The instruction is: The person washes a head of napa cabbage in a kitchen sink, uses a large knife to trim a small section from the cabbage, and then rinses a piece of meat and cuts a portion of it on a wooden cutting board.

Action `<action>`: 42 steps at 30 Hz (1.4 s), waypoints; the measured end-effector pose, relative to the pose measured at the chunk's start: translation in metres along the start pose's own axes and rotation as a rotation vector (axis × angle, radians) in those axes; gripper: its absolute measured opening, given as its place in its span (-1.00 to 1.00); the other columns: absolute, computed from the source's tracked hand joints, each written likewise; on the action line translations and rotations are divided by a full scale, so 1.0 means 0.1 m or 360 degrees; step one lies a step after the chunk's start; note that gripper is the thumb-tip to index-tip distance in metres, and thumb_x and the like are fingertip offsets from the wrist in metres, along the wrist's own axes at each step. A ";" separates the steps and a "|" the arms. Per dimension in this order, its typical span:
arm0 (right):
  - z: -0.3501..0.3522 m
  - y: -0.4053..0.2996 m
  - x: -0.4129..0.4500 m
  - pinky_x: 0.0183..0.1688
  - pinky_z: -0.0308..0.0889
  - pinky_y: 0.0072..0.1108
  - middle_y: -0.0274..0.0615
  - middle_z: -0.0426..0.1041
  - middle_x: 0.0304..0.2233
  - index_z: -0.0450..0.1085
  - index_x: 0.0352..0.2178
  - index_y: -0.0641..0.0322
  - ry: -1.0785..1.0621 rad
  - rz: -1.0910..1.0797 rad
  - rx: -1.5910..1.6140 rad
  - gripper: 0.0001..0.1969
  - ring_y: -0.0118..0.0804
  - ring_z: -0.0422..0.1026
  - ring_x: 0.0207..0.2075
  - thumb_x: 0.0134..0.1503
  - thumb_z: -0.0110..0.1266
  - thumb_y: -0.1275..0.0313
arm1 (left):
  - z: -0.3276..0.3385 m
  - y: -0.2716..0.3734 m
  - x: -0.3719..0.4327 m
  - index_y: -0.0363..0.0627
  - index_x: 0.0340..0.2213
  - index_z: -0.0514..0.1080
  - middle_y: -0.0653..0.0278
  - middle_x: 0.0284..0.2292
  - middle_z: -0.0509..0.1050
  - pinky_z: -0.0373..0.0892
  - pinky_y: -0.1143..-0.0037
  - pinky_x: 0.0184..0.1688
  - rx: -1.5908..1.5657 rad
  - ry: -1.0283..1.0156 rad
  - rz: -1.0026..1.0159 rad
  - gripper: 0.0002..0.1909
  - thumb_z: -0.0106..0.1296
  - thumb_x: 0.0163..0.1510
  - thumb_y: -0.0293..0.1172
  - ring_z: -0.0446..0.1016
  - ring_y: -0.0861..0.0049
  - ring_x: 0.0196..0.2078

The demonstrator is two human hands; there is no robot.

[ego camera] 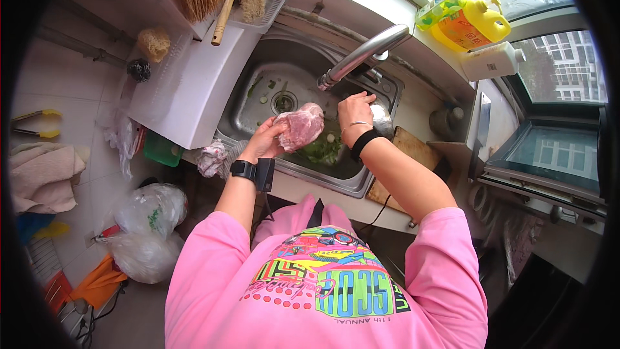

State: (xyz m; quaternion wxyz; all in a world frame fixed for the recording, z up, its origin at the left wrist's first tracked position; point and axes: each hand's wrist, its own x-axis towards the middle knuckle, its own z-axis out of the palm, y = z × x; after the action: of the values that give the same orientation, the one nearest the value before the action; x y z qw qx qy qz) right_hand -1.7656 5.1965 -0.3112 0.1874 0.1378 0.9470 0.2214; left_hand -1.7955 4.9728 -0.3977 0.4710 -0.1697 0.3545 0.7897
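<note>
My left hand (266, 139) grips a piece of raw meat (301, 127) over the stainless-steel sink (252, 102). To its right, my right hand (356, 115) touches a shiny metal bowl (381, 117) near the right side of the sink; my fingers are partly hidden, and I cannot tell whether they grip it. The curved faucet (365, 53) reaches over the sink between the meat and the bowl. Below the meat lie green leaves (322, 151) in the basin, and vegetable scraps are scattered around the drain (284, 102).
A wooden cutting board (404, 155) lies right of the sink. Yellow detergent bottles (470, 24) and a white bottle (491, 60) stand on the sill. A wooden-handled brush (225, 17) rests at a plastic tray on the upper left. A cleaver (483, 118) hangs at right.
</note>
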 end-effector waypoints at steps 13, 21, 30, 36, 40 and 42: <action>0.12 0.34 0.00 -0.22 0.51 -0.50 0.46 0.36 -0.09 0.30 -0.07 0.70 0.0031 0.0117 -0.0004 -0.51 0.26 0.44 -0.08 -0.03 0.08 0.52 | -0.06 -0.01 0.19 -0.02 -0.05 0.30 0.25 -0.09 0.44 0.43 0.13 -0.05 0.0072 -0.0070 0.0023 -0.63 -0.01 0.08 -0.52 0.46 0.34 -0.06; 0.03 1.16 -0.09 -0.19 0.46 -0.36 0.04 0.54 -0.31 0.53 -0.39 0.29 -0.0201 0.0363 0.0795 -0.83 -0.01 0.54 -0.24 0.04 0.00 0.53 | 0.20 -0.04 0.19 -0.06 -0.07 0.32 0.24 -0.09 0.44 0.42 0.12 -0.04 0.0102 0.0075 -0.0036 -0.65 0.01 0.08 -0.52 0.45 0.31 -0.06; 0.59 1.90 -0.35 -0.25 0.45 -0.31 0.28 0.50 -0.39 0.47 -0.44 0.55 -0.0051 0.0817 0.1342 -0.72 0.12 0.53 -0.35 -0.09 0.06 0.42 | 0.28 -0.11 0.28 0.05 -0.05 0.30 0.29 -0.08 0.43 0.42 0.14 -0.07 0.0208 0.0092 -0.0074 -0.64 0.02 0.09 -0.46 0.44 0.33 -0.03; 1.34 2.18 -0.46 -0.67 0.37 -0.48 0.01 0.45 -0.53 0.37 -0.44 0.63 -0.0261 0.1389 0.2439 -0.72 -0.24 0.48 -0.69 -0.01 0.00 0.45 | 0.35 -0.16 0.31 0.02 -0.04 0.29 0.27 -0.06 0.42 0.43 0.12 -0.07 0.0207 0.0132 -0.0032 -0.64 -0.02 0.11 -0.46 0.43 0.33 -0.03; 1.52 2.11 -0.46 -0.69 0.35 -0.57 -0.12 0.42 -0.55 0.38 -0.45 0.55 -0.0138 0.1568 0.2751 -0.76 -0.33 0.41 -0.71 -0.01 0.01 0.45 | 0.42 -0.18 0.28 0.04 0.04 0.22 0.29 0.02 0.35 0.40 0.14 -0.02 0.0329 0.0183 -0.0060 -0.60 -0.10 0.16 -0.44 0.39 0.33 0.04; 1.57 2.05 -0.42 -0.68 0.35 -0.60 -0.18 0.40 -0.57 0.39 -0.47 0.48 -0.0088 0.1596 0.2880 -0.80 -0.37 0.36 -0.71 0.00 0.03 0.44 | 0.42 -0.18 0.26 0.05 0.04 0.22 0.30 0.02 0.36 0.42 0.18 -0.04 0.0334 0.0167 -0.0045 -0.60 -0.09 0.15 -0.43 0.40 0.34 0.03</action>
State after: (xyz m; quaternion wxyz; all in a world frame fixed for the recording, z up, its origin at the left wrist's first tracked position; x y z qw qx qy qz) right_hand -1.6262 5.4172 -0.3330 -0.0785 0.6108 0.5884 -0.5239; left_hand -1.7907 5.0247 -0.3917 0.4781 -0.1656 0.4569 0.7316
